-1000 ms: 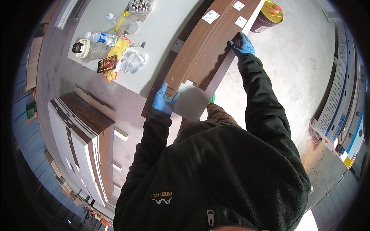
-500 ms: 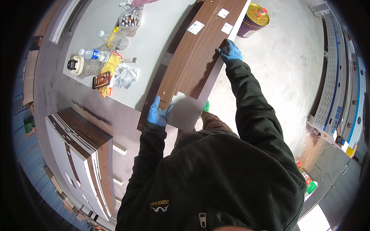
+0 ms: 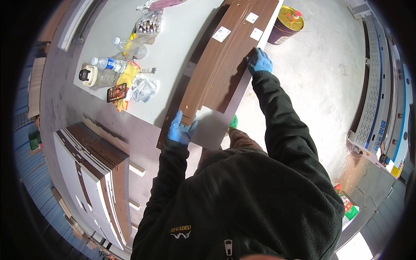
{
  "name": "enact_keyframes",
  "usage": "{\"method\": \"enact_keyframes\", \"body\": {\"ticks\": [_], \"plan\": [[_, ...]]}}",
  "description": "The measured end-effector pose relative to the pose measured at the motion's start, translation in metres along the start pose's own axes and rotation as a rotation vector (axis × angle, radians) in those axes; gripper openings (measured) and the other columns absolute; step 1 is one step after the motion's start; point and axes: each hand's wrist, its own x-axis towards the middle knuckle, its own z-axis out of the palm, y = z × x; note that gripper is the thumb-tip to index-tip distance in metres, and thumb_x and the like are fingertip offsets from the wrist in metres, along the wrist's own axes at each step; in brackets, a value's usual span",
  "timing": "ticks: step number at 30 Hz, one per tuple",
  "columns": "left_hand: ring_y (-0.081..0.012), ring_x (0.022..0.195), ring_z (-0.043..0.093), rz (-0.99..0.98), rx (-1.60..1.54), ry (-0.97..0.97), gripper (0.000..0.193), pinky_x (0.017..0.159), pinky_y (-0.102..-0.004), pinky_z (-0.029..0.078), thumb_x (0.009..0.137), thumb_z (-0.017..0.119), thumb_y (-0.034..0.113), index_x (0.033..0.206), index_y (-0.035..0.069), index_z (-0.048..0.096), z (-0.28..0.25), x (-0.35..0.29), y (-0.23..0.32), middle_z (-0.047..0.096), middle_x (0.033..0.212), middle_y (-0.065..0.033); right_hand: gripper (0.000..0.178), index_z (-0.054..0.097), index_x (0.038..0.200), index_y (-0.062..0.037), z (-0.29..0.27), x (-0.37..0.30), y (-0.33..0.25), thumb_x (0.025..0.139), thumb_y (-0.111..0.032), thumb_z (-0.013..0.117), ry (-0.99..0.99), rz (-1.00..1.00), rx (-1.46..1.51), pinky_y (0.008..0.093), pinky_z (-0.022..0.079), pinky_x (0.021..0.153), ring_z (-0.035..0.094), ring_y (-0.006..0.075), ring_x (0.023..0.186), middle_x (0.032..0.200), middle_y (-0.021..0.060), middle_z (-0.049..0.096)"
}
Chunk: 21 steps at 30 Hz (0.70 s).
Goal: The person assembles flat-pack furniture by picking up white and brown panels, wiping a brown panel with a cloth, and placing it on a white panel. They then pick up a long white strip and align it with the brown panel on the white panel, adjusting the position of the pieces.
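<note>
Long brown wood-grain boards [image 3: 222, 65] lie together in a stack on the table, with white labels on their upper faces. My left hand [image 3: 182, 129], in a blue glove, is closed round the near end of the narrow left board, thumb and fingers on either side. Farther along, my right hand [image 3: 260, 61], also gloved in blue, grips the right long edge of the stack; its fingertips curl over the edge and are partly hidden. Under the boards, a smooth grey-brown panel [image 3: 213, 128] sticks out toward me.
On the table [image 3: 173, 47] at left are bottles [image 3: 108, 64], a phone [image 3: 116, 92], yellow gloves [image 3: 125, 82], a crumpled cloth [image 3: 144, 88] and a bag of small parts [image 3: 148, 24]. A dark drum [image 3: 286, 26] stands beyond the right edge. Stacked panels [image 3: 93, 173] stand lower left.
The whole view has shifted slightly right and down. Both hands keep their places on the boards.
</note>
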Motion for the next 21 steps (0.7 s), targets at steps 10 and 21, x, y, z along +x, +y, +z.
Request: {"method": "enact_keyframes", "body": {"ticks": [10, 21], "plan": [[-0.0216, 0.117, 0.064, -0.013, -0.030, 0.015, 0.047, 0.100, -0.0421, 0.055, 0.106, 0.061, 0.043, 0.140, 0.011, 0.058, 0.000, 0.005, 0.003, 0.067, 0.128, -0.0059, 0.058, 0.061, 0.130, -0.0087, 0.008, -0.050, -0.054, 0.090, -0.050, 0.065, 0.381, -0.324, 0.011, 0.0556, 0.038, 0.107, 0.051, 0.0402, 0.132, 0.140, 0.0173, 0.057], [-0.0260, 0.134, 0.056, 0.241, 0.677, 0.115, 0.079, 0.111, -0.0419, 0.046, 0.097, 0.072, 0.050, 0.153, 0.000, 0.047, 0.020, 0.014, 0.041, 0.056, 0.149, -0.0144, 0.079, 0.050, 0.145, 0.0045, 0.001, -0.076, -0.111, 0.097, -0.057, 0.063, 0.124, -0.042, 0.543, 0.0508, 0.047, 0.109, 0.058, 0.0479, 0.128, 0.139, 0.0316, 0.060]]}}
